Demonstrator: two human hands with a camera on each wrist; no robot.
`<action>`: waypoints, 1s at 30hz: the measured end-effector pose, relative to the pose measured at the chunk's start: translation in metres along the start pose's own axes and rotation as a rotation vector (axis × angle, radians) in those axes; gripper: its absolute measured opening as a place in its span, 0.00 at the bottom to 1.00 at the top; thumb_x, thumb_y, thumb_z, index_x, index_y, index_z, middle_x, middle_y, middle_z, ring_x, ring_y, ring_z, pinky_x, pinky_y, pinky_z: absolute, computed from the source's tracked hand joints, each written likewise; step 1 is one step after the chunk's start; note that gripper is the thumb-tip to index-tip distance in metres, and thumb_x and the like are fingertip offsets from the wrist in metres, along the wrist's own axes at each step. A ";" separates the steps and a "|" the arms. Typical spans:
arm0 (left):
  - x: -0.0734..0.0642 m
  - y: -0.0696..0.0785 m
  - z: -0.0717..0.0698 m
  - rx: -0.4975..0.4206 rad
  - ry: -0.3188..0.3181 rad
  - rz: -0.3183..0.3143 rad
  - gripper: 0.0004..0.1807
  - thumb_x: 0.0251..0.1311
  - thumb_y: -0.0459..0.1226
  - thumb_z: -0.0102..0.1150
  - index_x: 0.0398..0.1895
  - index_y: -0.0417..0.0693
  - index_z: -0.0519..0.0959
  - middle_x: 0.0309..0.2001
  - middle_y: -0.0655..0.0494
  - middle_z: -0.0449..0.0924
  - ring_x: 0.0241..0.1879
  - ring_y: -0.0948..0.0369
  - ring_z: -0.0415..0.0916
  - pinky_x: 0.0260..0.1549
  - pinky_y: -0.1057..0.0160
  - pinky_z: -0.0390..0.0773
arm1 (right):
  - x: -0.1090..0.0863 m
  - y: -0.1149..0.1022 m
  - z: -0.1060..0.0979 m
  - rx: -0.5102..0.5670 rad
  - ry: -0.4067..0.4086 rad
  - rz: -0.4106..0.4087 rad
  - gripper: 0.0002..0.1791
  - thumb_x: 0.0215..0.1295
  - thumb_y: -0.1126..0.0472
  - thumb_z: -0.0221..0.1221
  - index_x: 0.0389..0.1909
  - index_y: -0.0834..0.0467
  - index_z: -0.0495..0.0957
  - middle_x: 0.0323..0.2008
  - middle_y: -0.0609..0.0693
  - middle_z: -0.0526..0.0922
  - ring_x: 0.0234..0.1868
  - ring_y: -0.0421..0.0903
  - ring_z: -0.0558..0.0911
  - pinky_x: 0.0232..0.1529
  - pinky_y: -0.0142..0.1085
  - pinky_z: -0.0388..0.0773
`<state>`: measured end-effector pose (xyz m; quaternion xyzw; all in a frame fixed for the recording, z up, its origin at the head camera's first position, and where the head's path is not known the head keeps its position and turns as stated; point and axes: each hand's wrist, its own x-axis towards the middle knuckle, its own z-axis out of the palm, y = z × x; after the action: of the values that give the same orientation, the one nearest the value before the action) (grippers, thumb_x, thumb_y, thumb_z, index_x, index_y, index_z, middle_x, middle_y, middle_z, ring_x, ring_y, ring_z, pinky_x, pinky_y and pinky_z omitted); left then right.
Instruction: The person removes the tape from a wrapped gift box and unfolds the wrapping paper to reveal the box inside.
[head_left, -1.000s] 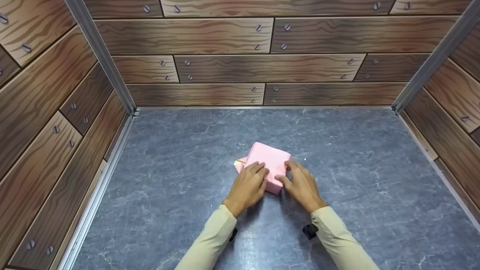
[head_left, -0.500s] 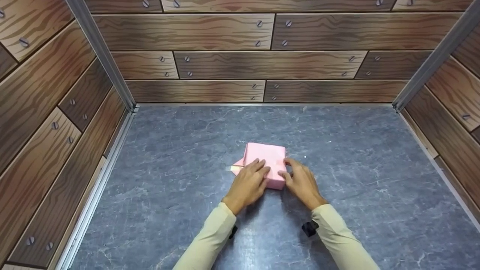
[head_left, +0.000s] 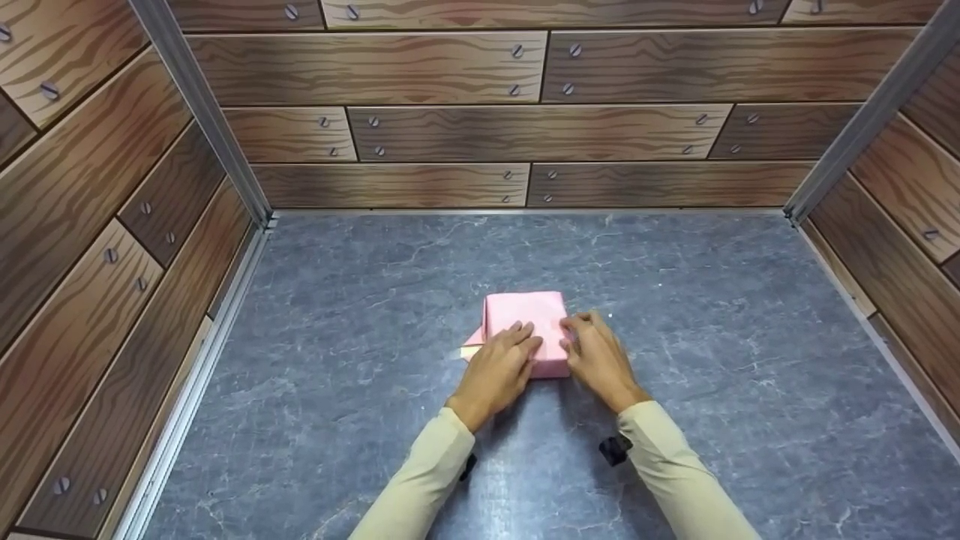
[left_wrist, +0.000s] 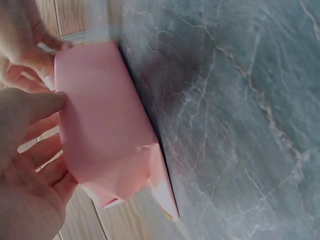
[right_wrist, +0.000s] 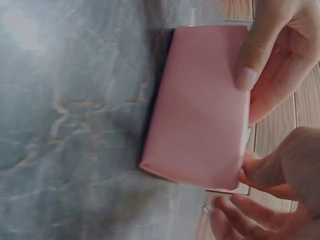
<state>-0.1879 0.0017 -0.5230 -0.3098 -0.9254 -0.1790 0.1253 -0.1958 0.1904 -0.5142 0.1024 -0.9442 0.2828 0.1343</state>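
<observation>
A box wrapped in pink paper [head_left: 525, 309] lies on the grey marbled surface. At its left end a pointed flap of the paper [head_left: 471, 351] sticks out, with a pale yellow patch on it. My left hand [head_left: 495, 367] rests on the box's top, fingers flat and spread a little; its thumb [right_wrist: 247, 75] touches the near face. At the right end, my right hand [head_left: 600, 360] pinches the upper edge of the wrapping between thumb and forefinger. The other right fingers [right_wrist: 240, 215] curl beside the box without holding anything. The box's underside is hidden.
Wood-patterned panels form the back wall [head_left: 450, 135], left wall [head_left: 90, 315] and right wall [head_left: 900, 247]. Metal strips [head_left: 187, 397] edge the marbled surface [head_left: 360, 300]. A black device [head_left: 615, 451] sits at the right wrist.
The box has turned counterclockwise until its near edge is almost level, and it has shifted slightly left. The right thumb and forefinger have come closer together at its edge. The left hand stays on top.
</observation>
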 end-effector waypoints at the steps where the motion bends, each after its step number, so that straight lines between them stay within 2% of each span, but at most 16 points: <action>1: 0.000 0.000 0.001 0.001 0.005 -0.002 0.17 0.70 0.36 0.59 0.59 0.43 0.81 0.65 0.46 0.77 0.67 0.50 0.72 0.68 0.54 0.69 | 0.001 -0.002 0.000 -0.009 0.014 -0.012 0.14 0.60 0.70 0.66 0.48 0.67 0.83 0.46 0.63 0.80 0.45 0.62 0.82 0.49 0.55 0.79; 4: 0.001 0.000 0.001 0.002 0.014 -0.008 0.16 0.71 0.36 0.58 0.58 0.43 0.82 0.65 0.47 0.77 0.66 0.51 0.73 0.68 0.54 0.69 | 0.005 -0.005 0.004 -0.032 0.059 -0.033 0.11 0.59 0.67 0.69 0.42 0.66 0.85 0.40 0.61 0.79 0.42 0.61 0.81 0.47 0.55 0.79; 9: 0.001 0.000 0.002 0.015 0.027 -0.009 0.16 0.70 0.36 0.59 0.58 0.44 0.82 0.64 0.47 0.78 0.66 0.51 0.73 0.67 0.54 0.70 | 0.009 -0.006 0.012 -0.048 0.126 -0.009 0.13 0.59 0.59 0.72 0.36 0.66 0.85 0.34 0.59 0.80 0.38 0.61 0.81 0.42 0.55 0.79; 15: 0.000 0.000 0.002 -0.018 0.042 -0.025 0.16 0.68 0.35 0.61 0.57 0.44 0.83 0.64 0.47 0.78 0.65 0.52 0.74 0.67 0.55 0.70 | 0.013 -0.004 0.018 -0.085 0.197 -0.037 0.08 0.61 0.63 0.69 0.31 0.65 0.84 0.31 0.58 0.81 0.34 0.61 0.82 0.37 0.56 0.79; 24: 0.001 0.001 0.002 -0.064 0.053 -0.025 0.16 0.67 0.34 0.62 0.56 0.43 0.83 0.63 0.45 0.78 0.65 0.51 0.74 0.67 0.55 0.71 | 0.013 0.003 0.018 -0.093 0.222 -0.118 0.05 0.61 0.68 0.64 0.29 0.66 0.80 0.29 0.59 0.78 0.30 0.62 0.81 0.34 0.56 0.79; 30: 0.002 0.000 0.002 -0.083 0.043 -0.039 0.15 0.66 0.34 0.62 0.55 0.43 0.84 0.63 0.45 0.78 0.65 0.51 0.74 0.66 0.54 0.71 | 0.012 0.010 0.017 -0.069 0.208 -0.096 0.04 0.63 0.68 0.62 0.30 0.66 0.80 0.31 0.59 0.79 0.32 0.63 0.81 0.35 0.56 0.79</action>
<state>-0.1897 0.0034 -0.5243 -0.2928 -0.9201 -0.2260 0.1287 -0.2136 0.1874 -0.5293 0.1129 -0.9283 0.2526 0.2485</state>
